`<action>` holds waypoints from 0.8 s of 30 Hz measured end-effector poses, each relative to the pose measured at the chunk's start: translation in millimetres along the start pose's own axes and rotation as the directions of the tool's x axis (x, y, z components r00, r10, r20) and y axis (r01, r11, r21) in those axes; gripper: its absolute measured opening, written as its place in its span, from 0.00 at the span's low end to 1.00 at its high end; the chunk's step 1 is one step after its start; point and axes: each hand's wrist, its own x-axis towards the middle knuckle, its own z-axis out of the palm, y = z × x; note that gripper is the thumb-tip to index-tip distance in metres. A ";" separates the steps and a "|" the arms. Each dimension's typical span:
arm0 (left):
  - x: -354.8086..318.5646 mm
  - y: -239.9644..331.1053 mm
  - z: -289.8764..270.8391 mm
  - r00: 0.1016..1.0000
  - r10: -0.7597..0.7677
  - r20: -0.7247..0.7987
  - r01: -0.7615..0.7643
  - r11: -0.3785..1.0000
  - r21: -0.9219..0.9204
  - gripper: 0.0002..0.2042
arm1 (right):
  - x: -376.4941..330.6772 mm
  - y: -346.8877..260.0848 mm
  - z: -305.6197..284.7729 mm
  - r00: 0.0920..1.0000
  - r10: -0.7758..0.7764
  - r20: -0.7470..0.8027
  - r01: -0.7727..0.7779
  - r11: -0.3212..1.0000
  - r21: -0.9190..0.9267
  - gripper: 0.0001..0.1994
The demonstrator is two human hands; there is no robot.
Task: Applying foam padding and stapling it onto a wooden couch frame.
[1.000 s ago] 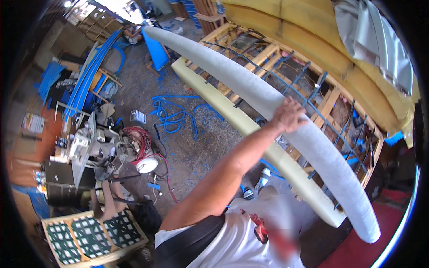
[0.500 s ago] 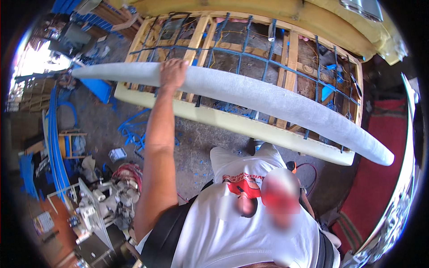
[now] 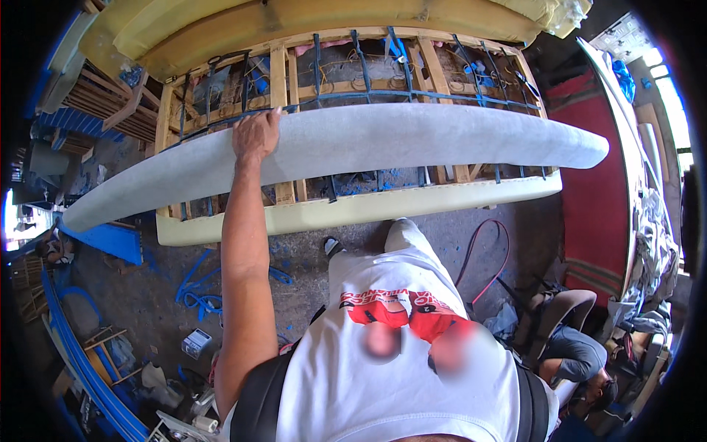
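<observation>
A long light grey roll (image 3: 412, 136), seemingly of fabric, spans the view from left to right. My left hand (image 3: 256, 135) grips its upper edge, left of the middle, with the fingers bent over the top and their tips hidden. Behind and below the roll lies a wooden furniture frame (image 3: 279, 77) laced with dark blue webbing straps (image 3: 361, 62). Pale yellow padding (image 3: 361, 208) covers the frame's near side. My right hand is out of view.
Yellow foam pieces (image 3: 221, 40) lie beyond the frame. A red panel (image 3: 593, 199) stands at right, with a bent-over person (image 3: 578, 361) below it. Blue strapping (image 3: 200, 298) and a red hose (image 3: 471, 250) lie on the floor. Blue-striped boards (image 3: 81, 353) run along the left.
The view has turned. The roll's right end now sits higher and its left end lower, with my left hand still on it. A person has come into view at the lower right.
</observation>
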 end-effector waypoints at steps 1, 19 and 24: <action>3.1 1.5 -2.7 0.999 -0.022 0.041 0.023 1.000 -0.015 0.29 | -7.9 -1.6 9.8 1.000 0.007 0.008 -0.007 1.000 -0.001 0.25; 36.6 -16.8 101.5 0.986 0.167 0.001 -0.167 0.984 0.061 0.36 | -20.3 -64.2 102.4 0.990 0.140 0.017 -0.141 0.973 0.180 0.30; 13.3 -48.1 113.6 0.935 0.355 0.018 -0.355 0.934 0.034 0.37 | -72.0 -106.1 161.1 0.966 0.195 -0.172 -0.114 0.912 0.394 0.28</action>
